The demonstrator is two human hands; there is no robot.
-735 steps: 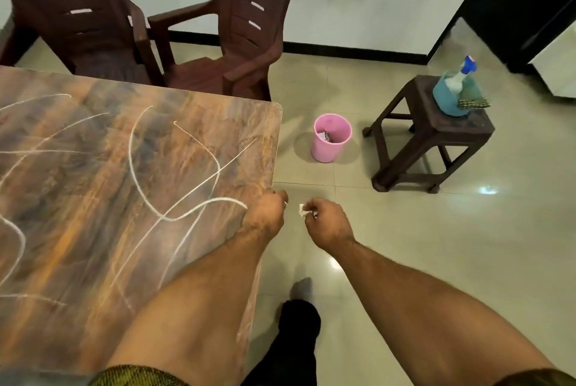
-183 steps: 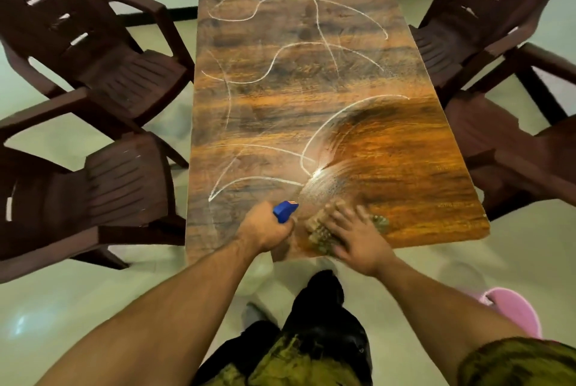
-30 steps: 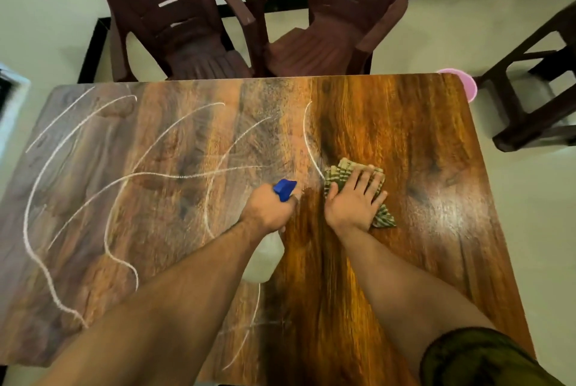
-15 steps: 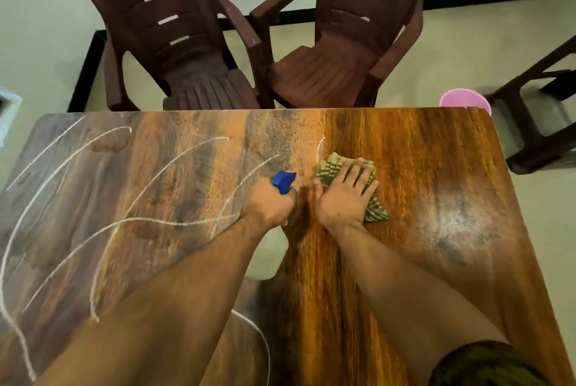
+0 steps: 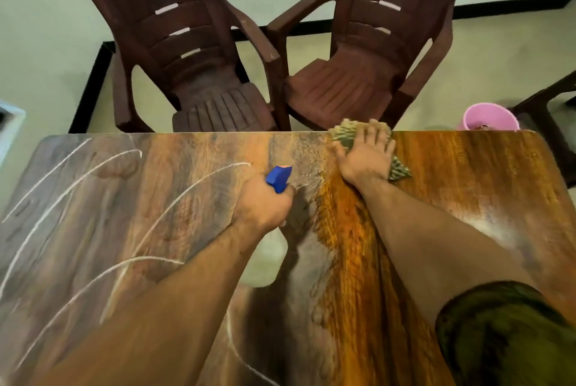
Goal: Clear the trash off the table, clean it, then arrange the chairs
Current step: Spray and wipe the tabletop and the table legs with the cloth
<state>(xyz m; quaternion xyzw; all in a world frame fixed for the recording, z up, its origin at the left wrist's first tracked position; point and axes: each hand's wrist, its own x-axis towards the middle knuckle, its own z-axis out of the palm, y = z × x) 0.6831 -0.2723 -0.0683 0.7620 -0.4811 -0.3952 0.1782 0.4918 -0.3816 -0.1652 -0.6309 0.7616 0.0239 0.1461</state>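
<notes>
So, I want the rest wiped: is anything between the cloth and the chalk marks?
Nothing rests on the table between them; only the left hand, holding the spray bottle, sits between the cloth and the chalk lines.

table (image 5: 467, 186) right: clear | far edge: chairs (image 5: 339, 95) close behind

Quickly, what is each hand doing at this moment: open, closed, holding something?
Left hand: closed on the spray bottle.
Right hand: open, flat, pressing the checked cloth onto the table.
</notes>
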